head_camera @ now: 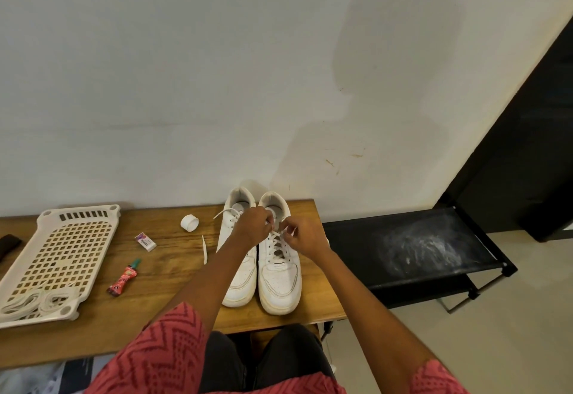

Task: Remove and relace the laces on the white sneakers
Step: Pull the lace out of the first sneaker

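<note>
Two white sneakers stand side by side on the wooden table [173,269], toes toward me. The right sneaker [279,282] has its white lace [277,246] crossed through the eyelets. Over its upper eyelets, my left hand [252,226] and my right hand [302,235] each pinch a part of that lace. The left sneaker [240,272] lies partly under my left forearm; a loose lace end [221,213] pokes out near its collar.
A white perforated plastic tray [62,257] with spare white laces [34,300] sits at the table's left. An eraser [145,241], a small red tube [124,277], a white tape roll [189,222] and a white stick [204,251] lie between. A black shelf [418,251] stands to the right.
</note>
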`<state>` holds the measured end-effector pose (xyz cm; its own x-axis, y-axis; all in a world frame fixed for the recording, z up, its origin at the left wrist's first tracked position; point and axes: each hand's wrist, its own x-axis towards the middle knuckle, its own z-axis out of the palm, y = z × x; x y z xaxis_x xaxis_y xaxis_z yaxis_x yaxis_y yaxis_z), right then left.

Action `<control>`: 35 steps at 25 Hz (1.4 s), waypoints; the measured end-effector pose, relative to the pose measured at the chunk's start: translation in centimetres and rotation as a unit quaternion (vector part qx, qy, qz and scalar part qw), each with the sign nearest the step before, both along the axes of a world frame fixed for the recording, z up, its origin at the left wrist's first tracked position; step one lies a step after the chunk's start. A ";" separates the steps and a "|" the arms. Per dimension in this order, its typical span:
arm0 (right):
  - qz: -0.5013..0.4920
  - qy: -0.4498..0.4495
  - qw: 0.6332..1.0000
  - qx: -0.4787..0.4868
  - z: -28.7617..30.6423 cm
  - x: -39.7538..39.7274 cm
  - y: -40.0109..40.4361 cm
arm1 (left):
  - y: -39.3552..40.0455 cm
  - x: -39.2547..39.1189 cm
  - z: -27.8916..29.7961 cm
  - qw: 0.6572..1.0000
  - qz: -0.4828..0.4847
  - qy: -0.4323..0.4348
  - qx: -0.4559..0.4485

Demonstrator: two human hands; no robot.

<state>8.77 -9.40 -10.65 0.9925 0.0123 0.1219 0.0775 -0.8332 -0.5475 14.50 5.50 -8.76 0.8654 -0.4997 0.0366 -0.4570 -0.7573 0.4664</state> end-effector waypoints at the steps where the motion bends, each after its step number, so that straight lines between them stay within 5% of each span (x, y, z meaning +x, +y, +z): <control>1: 0.022 0.013 0.999 -0.032 0.1 0.0 0.5 | -0.1 0.0 0.0 1.000 0.004 0.001 0.004; 4: 0.023 0.014 0.995 -0.099 0.0 0.3 1.8 | -0.1 -0.2 0.1 1.000 0.016 0.002 0.001; 9: -0.009 0.037 0.997 -0.061 -0.6 0.9 2.3 | 0.2 -0.3 -0.3 0.999 0.025 0.007 -0.030; 12: -0.047 0.034 0.991 0.117 -1.1 0.6 1.6 | 0.2 -0.5 -0.4 0.998 0.042 0.012 -0.052; 14: -0.121 0.042 0.939 0.320 -1.6 -0.3 1.0 | 0.0 -1.2 -0.4 0.996 0.061 -0.005 -0.063; 16: -0.164 0.059 0.897 0.407 -2.0 -0.9 0.7 | -0.5 -2.2 -0.6 0.995 0.067 -0.055 -0.046; 19: -0.140 0.069 0.928 0.337 -1.6 -0.4 0.8 | -0.9 -4.0 -1.3 0.989 0.039 -0.139 0.016; 24: -0.060 0.038 0.993 0.095 0.7 0.6 1.3 | -1.9 -4.5 -0.9 0.976 0.063 -0.154 0.140; 30: -0.025 0.085 0.994 -0.064 0.7 0.7 1.3 | -3.1 -4.3 -1.7 0.966 0.085 -0.171 0.172; 31: -0.038 0.083 0.995 -0.041 0.5 0.6 1.5 | -3.1 -4.5 -1.8 0.967 0.085 -0.167 0.170; 33: -0.133 0.091 0.975 0.154 0.0 0.2 1.5 | -2.7 -4.8 -2.5 0.969 0.129 -0.144 0.152; 35: -0.244 0.145 0.865 0.413 -0.3 -0.6 1.7 | -2.3 -5.5 -2.8 0.964 0.208 -0.107 0.129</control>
